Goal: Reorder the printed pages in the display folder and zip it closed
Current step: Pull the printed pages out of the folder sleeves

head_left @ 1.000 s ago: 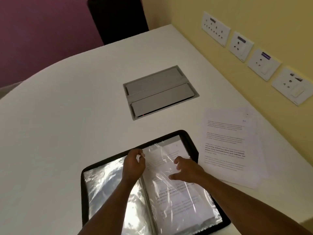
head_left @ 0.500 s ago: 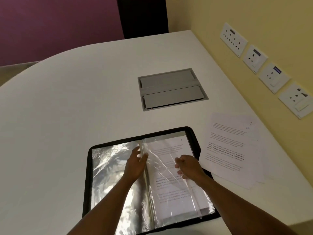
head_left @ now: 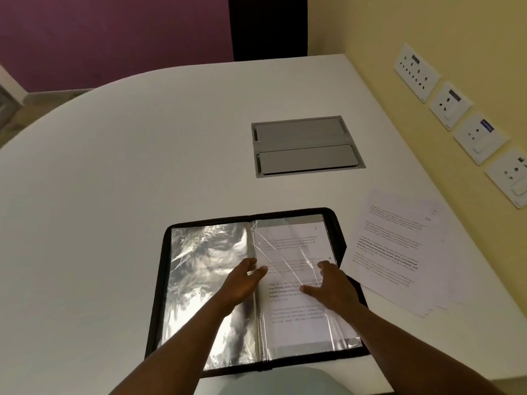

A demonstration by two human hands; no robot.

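- Folder [head_left: 162, 297] lies open flat at the near table edge, right in front of the person; black zip border all round, zip not done.
- L half: empty clear sleeves [head_left: 205, 280], shiny, crinkled, no paper showing.
- R half: a printed page [head_left: 296, 315] sits under/in a clear sleeve, text readable through the plastic.
- Left hand [head_left: 242, 283] is at the spine, approx mid-height; thumb and fingers look pinched on the inner edge of a clear sleeve. Contact partly hidden, so the pinch is a judgement.
- Right hand [head_left: 333, 286] lies flat on the R page, fingers spread and straight, pressing, gripping nothing.
- Change vs 1 s ago: L hand was up near the top of the spine with a sleeve lifted; now both hands are lower and the sleeve lies nearly flat on the R stack, w/ diagonal creases only. R hand went from loosely curled to spread flat.
- Meaning, prob.: one page is seated and being smoothed down; reorder only partly done.
- Loose pages [head_left: 399, 252] wait just right of the folder, near corner touching or overlapping its R border, fanned stack.
- Further back: grey cable hatch [head_left: 305, 146] set in the table [head_left: 128, 166], shut.
- Far right: wall sockets [head_left: 456, 109] in a row.
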